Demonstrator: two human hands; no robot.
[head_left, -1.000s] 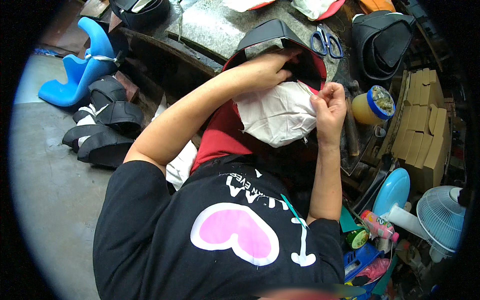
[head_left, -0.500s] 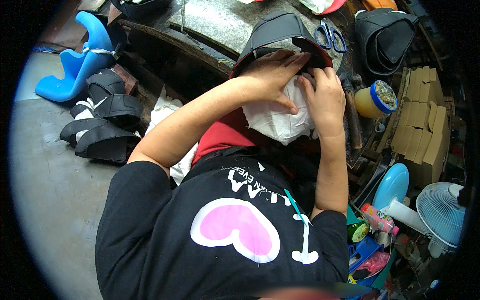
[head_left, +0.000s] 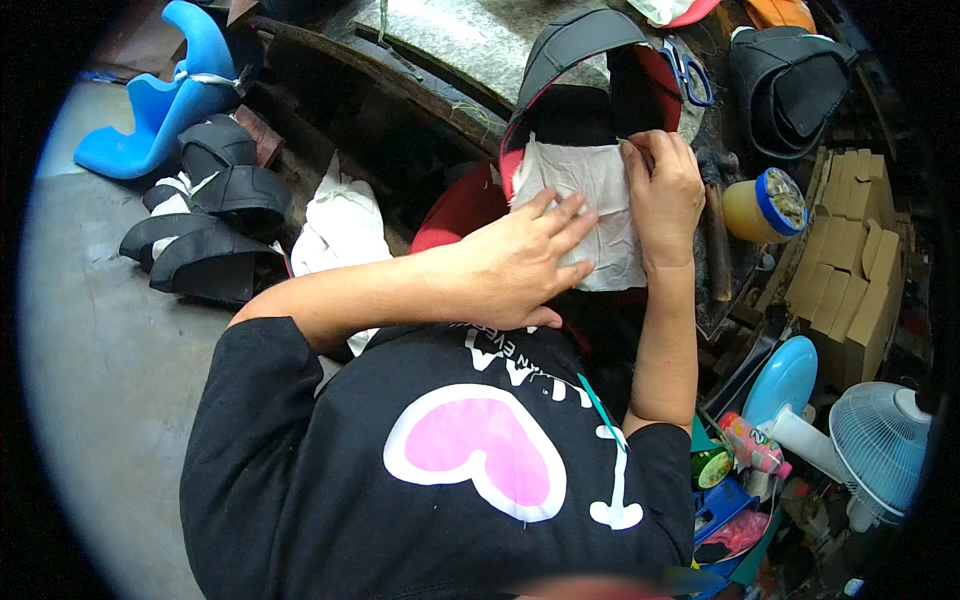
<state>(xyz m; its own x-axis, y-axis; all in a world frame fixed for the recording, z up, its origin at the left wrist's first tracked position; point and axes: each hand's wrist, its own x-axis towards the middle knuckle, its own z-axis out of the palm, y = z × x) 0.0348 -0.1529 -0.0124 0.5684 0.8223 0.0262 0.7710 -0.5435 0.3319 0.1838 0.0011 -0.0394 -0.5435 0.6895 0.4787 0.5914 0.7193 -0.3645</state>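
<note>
"White cloth flap (head_left: 600,180), spread across the near side of a black band-shaped piece (head_left: 570,45) with red lining, just beyond the person's shirt. Go left to right?"

"Yes, quick. Far left: blue curved form (head_left: 160,130), white tie round it. Black curved pieces (head_left: 205,272) heaped just below, bits of white among them."

"Then?"

"White cloth bundle (head_left: 340,225), just above the left forearm. Right of that, red fabric (head_left: 455,212)."

"Left hand (head_left: 535,250)?"

"Palm down, fingers spread, fingertips lying over the flap's left part. Thumb apart, pointing right. How hard it presses, can't tell."

"Right hand (head_left: 668,205)?"

"At the flap's upper right edge, thumb and bent fingers pinching it against the red-lined rim. Fingertips partly hidden."

"Around that?"

"Grey slab (head_left: 470,45) behind the band. Blue-handled scissors (head_left: 686,75) just beyond its right side. Next, yellowish jar (head_left: 750,213) with a blue rim, near the right hand. Above the jar, folded black pieces (head_left: 800,95)."

"Far right?"

"Stacked cardboard boxes (head_left: 845,260), and below them a fan (head_left: 880,450), white guard, light-blue blades."
</note>
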